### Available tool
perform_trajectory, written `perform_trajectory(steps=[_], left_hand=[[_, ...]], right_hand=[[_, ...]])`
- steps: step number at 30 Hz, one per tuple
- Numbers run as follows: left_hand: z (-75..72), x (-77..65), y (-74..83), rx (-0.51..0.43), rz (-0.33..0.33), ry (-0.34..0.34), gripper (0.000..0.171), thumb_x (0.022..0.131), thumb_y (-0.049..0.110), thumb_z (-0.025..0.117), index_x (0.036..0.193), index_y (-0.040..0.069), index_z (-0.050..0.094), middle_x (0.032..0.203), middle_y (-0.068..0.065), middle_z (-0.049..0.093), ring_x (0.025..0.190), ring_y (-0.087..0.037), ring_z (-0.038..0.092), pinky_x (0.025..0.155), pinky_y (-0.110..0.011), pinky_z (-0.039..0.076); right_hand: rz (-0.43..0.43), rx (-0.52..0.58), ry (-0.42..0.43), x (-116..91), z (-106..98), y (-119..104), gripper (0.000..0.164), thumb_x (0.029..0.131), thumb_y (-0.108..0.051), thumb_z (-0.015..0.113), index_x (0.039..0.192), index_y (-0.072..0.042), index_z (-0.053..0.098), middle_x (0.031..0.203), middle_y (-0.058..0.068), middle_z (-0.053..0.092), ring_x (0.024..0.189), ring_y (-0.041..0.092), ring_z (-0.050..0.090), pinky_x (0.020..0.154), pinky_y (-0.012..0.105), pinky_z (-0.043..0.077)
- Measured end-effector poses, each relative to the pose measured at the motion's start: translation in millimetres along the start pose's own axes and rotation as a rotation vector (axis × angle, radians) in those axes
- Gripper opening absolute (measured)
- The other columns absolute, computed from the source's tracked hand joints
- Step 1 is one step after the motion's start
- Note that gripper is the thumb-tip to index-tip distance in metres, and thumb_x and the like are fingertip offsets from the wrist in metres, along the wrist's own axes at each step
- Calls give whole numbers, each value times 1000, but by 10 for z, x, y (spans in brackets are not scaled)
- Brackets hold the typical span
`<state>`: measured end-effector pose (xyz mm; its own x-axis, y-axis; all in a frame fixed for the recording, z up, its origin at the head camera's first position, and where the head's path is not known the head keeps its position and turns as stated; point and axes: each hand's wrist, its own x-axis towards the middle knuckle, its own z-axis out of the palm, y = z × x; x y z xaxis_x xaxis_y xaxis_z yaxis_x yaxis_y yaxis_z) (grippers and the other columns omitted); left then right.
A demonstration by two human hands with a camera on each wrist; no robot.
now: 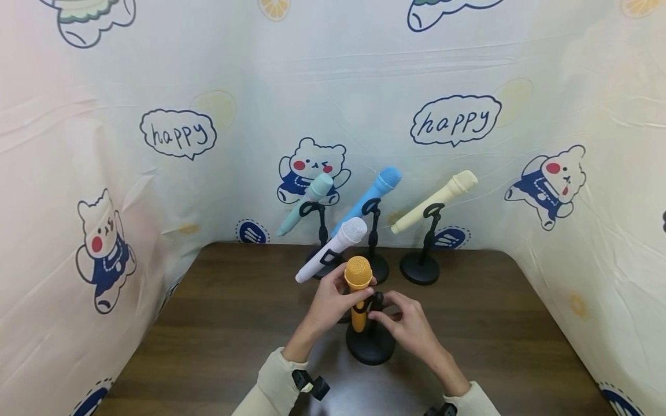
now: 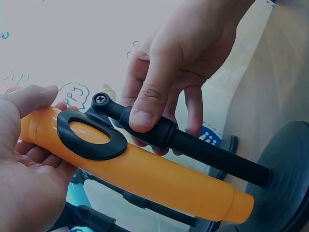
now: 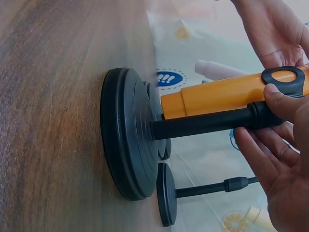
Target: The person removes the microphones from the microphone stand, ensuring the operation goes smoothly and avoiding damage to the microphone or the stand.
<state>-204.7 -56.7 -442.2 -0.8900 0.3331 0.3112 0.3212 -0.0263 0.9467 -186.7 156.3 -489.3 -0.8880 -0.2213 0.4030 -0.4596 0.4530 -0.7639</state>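
Note:
An orange microphone (image 1: pixel 358 273) stands nearly upright at the table's middle, its body through the oval ring (image 2: pixel 91 150) of a black microphone stand (image 1: pixel 370 350). Just below the microphone's head, my left hand (image 1: pixel 332 300) holds it between thumb and fingers. My right hand (image 1: pixel 413 328) pinches the collar near the top of the stand's post, as the left wrist view shows. In the right wrist view the stand's round base (image 3: pixel 128 135) rests on the table, with the microphone's tail end (image 3: pixel 174 105) beside the post, close above the base.
Behind my hands, a white microphone (image 1: pixel 333 249), a teal microphone (image 1: pixel 306 203), a blue microphone (image 1: pixel 370 195) and a cream microphone (image 1: pixel 434 202) sit tilted in black stands. The wooden table (image 1: pixel 218 335) meets a patterned cloth (image 1: pixel 333 75) at its back and sides.

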Motion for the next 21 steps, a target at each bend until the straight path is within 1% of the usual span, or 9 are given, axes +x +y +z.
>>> perform_trajectory(steps=[2,7,12,13,19,20,21], left_hand=[[-5,4,9,-3,-2,1,50,97,10,78,142,4,56,132,-17,73,127,-31,69,113,-48,54],[-12,16,20,-24,-4,-3,50,97,9,78,142,4,56,132,-18,73,127,-32,69,114,-50,53],[-16,35,16,-40,-4,-4,51,97,9,78,143,3,56,133,-19,72,127,-32,69,115,-51,52],[-14,37,16,-42,-2,-6,51,97,9,78,143,3,56,132,-19,72,127,-32,69,115,-50,52],[-3,43,16,-49,14,-17,52,97,10,78,143,2,55,131,-21,72,126,-33,70,112,-36,55],[-2,45,19,-50,15,-17,52,97,10,78,143,2,55,131,-21,72,126,-33,70,112,-36,55],[-1,47,25,-49,17,-17,52,97,10,78,143,2,55,131,-21,72,126,-33,70,112,-37,55]], right_hand=[[-3,-2,-1,4,2,5,22,88,-15,88,104,-18,73,100,1,76,92,17,76,70,17,61],[-6,-2,-5,13,2,8,21,89,-15,88,103,-18,73,100,1,76,92,18,76,71,17,61],[7,6,-12,23,0,5,21,89,-16,88,104,-18,73,100,1,76,92,18,76,71,17,61],[12,5,-13,22,0,6,21,89,-16,88,104,-17,73,100,2,76,92,18,76,71,17,61],[30,3,-14,4,1,9,21,89,-17,88,103,-17,73,100,1,76,91,16,76,71,17,61],[29,5,-12,5,2,10,21,89,-17,88,103,-17,73,100,1,76,91,16,76,71,17,61],[28,6,-10,8,2,11,21,89,-17,88,103,-18,72,100,1,76,92,16,76,71,17,61]])
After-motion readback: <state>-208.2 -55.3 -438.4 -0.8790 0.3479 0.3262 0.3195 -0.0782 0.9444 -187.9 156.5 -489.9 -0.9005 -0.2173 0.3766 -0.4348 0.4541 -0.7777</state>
